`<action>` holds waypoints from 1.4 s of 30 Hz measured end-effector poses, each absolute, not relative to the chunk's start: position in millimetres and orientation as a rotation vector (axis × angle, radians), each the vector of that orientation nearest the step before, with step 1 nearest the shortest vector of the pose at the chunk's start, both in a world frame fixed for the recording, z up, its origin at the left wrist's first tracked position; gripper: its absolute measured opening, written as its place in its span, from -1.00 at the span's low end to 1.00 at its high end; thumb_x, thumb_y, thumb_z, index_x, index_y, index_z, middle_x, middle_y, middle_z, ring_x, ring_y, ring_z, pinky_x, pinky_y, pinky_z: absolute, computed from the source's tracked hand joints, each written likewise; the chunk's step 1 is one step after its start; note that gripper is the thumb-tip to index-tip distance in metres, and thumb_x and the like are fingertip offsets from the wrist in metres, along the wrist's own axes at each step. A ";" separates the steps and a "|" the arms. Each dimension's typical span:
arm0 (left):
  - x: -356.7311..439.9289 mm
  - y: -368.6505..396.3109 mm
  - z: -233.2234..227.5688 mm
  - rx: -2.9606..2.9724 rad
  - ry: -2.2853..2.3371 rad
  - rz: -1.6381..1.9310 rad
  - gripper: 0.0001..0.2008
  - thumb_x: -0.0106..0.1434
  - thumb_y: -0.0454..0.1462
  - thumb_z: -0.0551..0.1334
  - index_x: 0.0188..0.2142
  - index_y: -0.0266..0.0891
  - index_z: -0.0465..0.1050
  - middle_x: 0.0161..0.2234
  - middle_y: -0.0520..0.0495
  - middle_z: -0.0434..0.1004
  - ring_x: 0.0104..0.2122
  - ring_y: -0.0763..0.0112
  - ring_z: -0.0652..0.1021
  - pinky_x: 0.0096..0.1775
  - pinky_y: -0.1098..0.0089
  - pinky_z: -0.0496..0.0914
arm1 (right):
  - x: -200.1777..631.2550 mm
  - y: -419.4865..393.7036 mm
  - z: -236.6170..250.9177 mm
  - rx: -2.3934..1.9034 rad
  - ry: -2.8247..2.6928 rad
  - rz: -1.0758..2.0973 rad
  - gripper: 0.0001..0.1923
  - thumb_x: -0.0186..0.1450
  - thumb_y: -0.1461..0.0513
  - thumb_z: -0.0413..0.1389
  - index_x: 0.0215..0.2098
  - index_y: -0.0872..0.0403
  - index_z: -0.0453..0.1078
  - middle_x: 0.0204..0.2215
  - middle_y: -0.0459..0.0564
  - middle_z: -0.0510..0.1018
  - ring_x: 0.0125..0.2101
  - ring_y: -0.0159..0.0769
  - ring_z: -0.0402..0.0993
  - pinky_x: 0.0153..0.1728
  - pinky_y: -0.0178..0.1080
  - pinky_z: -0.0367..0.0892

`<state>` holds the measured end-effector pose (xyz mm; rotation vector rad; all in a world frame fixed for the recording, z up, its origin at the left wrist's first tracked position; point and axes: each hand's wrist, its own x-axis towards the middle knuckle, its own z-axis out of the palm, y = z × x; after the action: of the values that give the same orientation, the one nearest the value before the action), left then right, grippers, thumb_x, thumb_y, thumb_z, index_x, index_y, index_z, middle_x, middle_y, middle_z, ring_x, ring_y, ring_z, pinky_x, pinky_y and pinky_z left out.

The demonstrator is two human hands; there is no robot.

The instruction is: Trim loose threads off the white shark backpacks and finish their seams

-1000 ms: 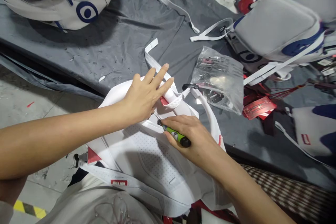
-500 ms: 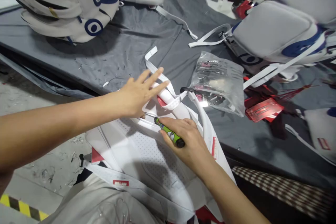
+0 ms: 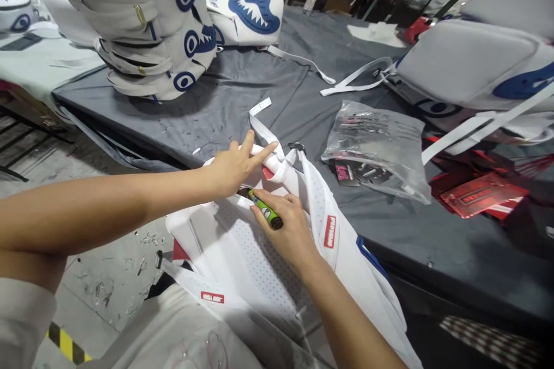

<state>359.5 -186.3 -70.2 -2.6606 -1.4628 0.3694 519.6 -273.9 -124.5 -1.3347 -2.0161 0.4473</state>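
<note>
- White backpack (image 3: 259, 253) lies back panel up, half on the near edge of the grey-covered surface (image 3: 242, 98) and half hanging toward the person's lap; perforated padding and a red label show.
- Green-and-black tool (image 3: 265, 209), pen-shaped, points at the seam near the top of the backpack, tip touching the fabric under the left palm.
- Right hand (image 3: 288, 225) has its fingers clamped on the tool, knuckles resting on the padded panel.
- Left hand (image 3: 236, 164) lies flat on the top of the backpack, fingers straight and slightly apart, gripping nothing; fingertips touch the rolled white strap (image 3: 277, 164).
- Loose strap end (image 3: 260, 108) runs away from the hands across the surface.
- Clear plastic bag (image 3: 376, 147) with small items lies just right of the backpack; red tags (image 3: 476, 196) beyond it.
- Grey backpack with blue eye print (image 3: 151, 29) stands at far left, another printed backpack (image 3: 246, 17) behind, a grey one (image 3: 471, 63) at right.
</note>
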 end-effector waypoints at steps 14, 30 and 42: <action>344.3 -176.4 -50.7 -2.977 -1.479 0.443 0.12 0.19 -0.37 0.26 0.42 0.08 -0.60 0.45 -0.36 -0.48 0.25 -0.09 0.32 0.02 0.18 0.42 | 525.8 -285.0 -110.5 -1.354 -1.967 0.485 -0.73 0.35 0.21 0.13 -0.01 0.04 0.52 -0.21 -0.03 0.70 -0.35 -0.23 0.57 -0.17 -0.09 0.34; 331.5 -169.2 -54.4 -3.107 -1.481 0.430 0.15 0.17 -0.37 0.24 0.39 0.05 -0.70 0.45 -0.33 -0.59 0.29 -0.04 0.29 -0.01 0.29 0.44 | 530.5 -284.5 -113.8 -1.413 -1.824 0.581 -0.74 0.33 0.18 0.18 -0.02 0.02 0.52 -0.14 -0.10 0.68 -0.20 -0.19 0.58 -0.12 -0.12 0.38; 332.1 -172.4 -62.3 -3.011 -1.514 0.358 0.14 0.18 -0.40 0.20 0.38 0.06 -0.74 0.45 -0.34 -0.57 0.29 -0.03 0.29 -0.02 0.28 0.45 | 509.5 -273.3 -106.9 -1.355 -1.889 0.528 -0.83 0.33 0.22 0.15 -0.14 0.00 0.56 -0.37 -0.09 0.68 -0.41 -0.27 0.54 -0.24 -0.15 0.34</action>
<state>332.1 -172.4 -62.3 -3.0111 -1.5137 0.3578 509.5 -273.3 -106.9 -1.3549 -1.8891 0.5280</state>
